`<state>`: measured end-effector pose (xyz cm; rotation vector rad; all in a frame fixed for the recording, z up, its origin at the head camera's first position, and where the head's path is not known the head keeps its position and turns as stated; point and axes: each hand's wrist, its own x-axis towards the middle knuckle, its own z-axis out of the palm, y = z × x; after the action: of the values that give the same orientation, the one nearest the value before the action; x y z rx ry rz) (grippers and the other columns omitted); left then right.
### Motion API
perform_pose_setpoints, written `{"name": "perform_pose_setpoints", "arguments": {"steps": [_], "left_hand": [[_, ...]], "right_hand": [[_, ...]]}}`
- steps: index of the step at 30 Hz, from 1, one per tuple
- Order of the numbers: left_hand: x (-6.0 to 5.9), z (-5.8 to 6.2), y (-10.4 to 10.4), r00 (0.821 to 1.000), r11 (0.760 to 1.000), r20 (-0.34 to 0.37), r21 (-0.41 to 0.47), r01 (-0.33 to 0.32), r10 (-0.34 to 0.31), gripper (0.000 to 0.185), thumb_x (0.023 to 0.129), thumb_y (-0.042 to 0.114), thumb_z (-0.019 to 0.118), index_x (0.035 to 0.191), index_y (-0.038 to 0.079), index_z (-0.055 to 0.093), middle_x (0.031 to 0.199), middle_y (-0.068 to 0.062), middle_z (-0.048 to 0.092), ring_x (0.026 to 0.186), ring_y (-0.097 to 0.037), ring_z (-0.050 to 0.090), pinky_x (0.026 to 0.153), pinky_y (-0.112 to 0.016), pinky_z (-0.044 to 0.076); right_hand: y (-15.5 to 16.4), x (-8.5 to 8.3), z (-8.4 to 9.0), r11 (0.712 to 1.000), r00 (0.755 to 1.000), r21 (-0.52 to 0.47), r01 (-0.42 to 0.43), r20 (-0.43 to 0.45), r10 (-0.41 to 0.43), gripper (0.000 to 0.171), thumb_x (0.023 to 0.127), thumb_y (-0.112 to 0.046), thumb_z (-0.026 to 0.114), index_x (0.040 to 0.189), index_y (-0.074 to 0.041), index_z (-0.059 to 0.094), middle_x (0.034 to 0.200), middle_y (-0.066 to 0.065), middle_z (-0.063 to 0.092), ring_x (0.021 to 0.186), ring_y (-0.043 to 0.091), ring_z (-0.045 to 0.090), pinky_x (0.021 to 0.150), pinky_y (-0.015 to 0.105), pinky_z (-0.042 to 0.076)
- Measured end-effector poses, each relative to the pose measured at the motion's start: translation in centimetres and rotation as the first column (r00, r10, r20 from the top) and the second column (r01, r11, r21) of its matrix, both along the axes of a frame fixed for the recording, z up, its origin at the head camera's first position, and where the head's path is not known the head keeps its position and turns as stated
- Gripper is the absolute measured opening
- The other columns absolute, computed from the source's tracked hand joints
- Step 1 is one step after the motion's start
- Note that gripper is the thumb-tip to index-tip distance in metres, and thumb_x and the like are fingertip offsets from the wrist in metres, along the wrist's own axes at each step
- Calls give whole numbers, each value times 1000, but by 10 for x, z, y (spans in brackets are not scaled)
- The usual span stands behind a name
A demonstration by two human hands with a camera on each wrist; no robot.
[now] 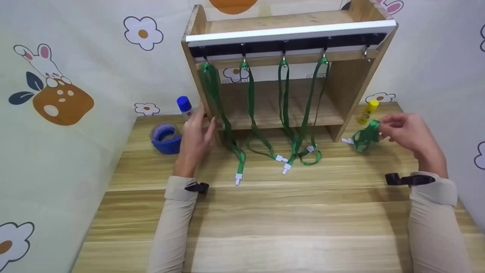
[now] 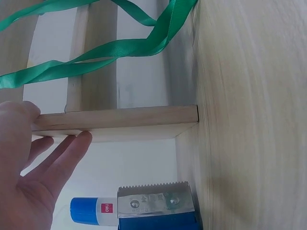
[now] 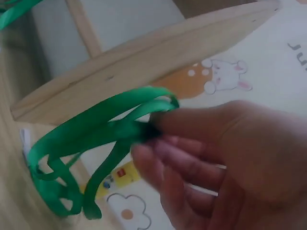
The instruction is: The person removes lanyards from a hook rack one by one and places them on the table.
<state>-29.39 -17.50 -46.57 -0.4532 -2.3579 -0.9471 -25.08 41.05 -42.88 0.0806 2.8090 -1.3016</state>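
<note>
1. Head view: a wooden rack (image 1: 265, 102) stands on the worktop (image 1: 284, 216), with a row of five metal hooks under its white front strip. Four green lanyards (image 1: 213, 85) hang from the first four hooks, counting from the left, their lower ends trailing down to the worktop. The fifth hook (image 1: 365, 53), at the right end, carries nothing. Judged by this, four are hung and one remains: the loose green lanyard (image 1: 366, 136), bunched in the right hand (image 1: 407, 131) beyond the rack's right side, near a yellow glue stick (image 1: 367, 113). The left hand (image 1: 195, 132) is at the rack's left side, beside a blue-capped glue stick (image 1: 184, 106) and a blue tape dispenser (image 1: 166, 144).

2. Left wrist view: the left grip is clamped on the rack's side panel, thumb on one side and fingers on the other; that seems meant to steady it. Green ribbon hangs near it.

3. Right wrist view: the right grip is together on the loose lanyard, pinching its gathered loops between thumb and fingers. The loops hang beside the rack's outer panel, apart from any hook, so hanging this one is not yet done.
</note>
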Motion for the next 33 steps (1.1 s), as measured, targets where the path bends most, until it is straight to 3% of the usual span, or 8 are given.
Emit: {"name": "perform_pose_setpoints", "arguments": {"steps": [6, 10, 13, 17, 21, 25, 30, 33], "left_hand": [[-2, 2, 0, 1000, 1000, 11, 4, 3, -3, 58, 111, 25, 63, 164, 12, 45, 141, -13, 72, 126, -28, 73, 111, -46, 59], [-2, 2, 0, 1000, 1000, 24, 14, 6, -6, 56, 111, 26, 63, 163, 13, 46, 141, -12, 71, 127, -27, 72, 111, -48, 59], [-1, 2, 0, 999, 1000, 32, 15, 9, -10, 57, 111, 28, 62, 164, 15, 45, 143, -11, 71, 127, -26, 72, 111, -47, 59], [0, 2, 0, 999, 1000, 52, 12, 5, -5, 58, 112, 30, 61, 166, 18, 42, 146, -10, 69, 128, -24, 71, 109, -42, 61], [1, 2, -1, 999, 1000, 54, 14, 4, -5, 58, 112, 30, 61, 165, 18, 42, 146, -11, 69, 129, -24, 71, 108, -42, 61], [0, 3, -1, 999, 1000, 38, 10, 5, -5, 56, 111, 28, 62, 163, 14, 46, 143, -13, 71, 127, -27, 72, 109, -45, 61], [0, 2, 0, 1000, 1000, 19, -6, -6, 6, 54, 110, 26, 64, 159, 8, 50, 133, -15, 74, 121, -30, 74, 106, -46, 63], [0, 2, -1, 1000, 1000, 16, -10, -6, 6, 54, 110, 25, 64, 159, 8, 49, 132, -15, 75, 121, -29, 74, 104, -45, 64]], "right_hand": [[13, -6, -13, 997, 978, 74, 14, 207, -29, 56, 109, -43, 61, 135, 7, 64, 90, -12, 74, 88, 11, 66, 80, 28, 52], [20, -9, -27, 995, 964, 79, 63, 255, -81, 59, 108, -45, 62, 133, 8, 65, 81, -12, 71, 87, 10, 62, 78, 24, 53], [24, -10, -40, 993, 959, 23, 119, 258, -121, 53, 109, -36, 64, 135, 10, 63, 79, -15, 71, 79, 2, 65, 73, 19, 59], [24, -12, -51, 977, 948, -95, 190, 278, -157, 51, 108, -26, 66, 143, 10, 56, 81, -18, 70, 78, -4, 70, 78, 17, 63], [23, -13, -53, 972, 954, -111, 208, 242, -176, 56, 106, -32, 70, 147, 5, 57, 86, -24, 70, 85, -6, 69, 82, 15, 61], [23, -14, -48, 985, 980, -51, 164, 126, -156, 54, 105, -33, 72, 145, 2, 61, 93, -31, 69, 90, -9, 62, 79, 8, 51], [20, -12, -40, 994, 995, -56, 98, 30, -97, 47, 107, -23, 70, 146, 1, 60, 107, -29, 69, 95, -13, 60, 83, 5, 49], [13, -9, -30, 991, 993, -68, 117, 13, -117, 47, 107, -31, 70, 146, -7, 62, 112, -29, 67, 98, -14, 60, 86, 5, 48]]}}
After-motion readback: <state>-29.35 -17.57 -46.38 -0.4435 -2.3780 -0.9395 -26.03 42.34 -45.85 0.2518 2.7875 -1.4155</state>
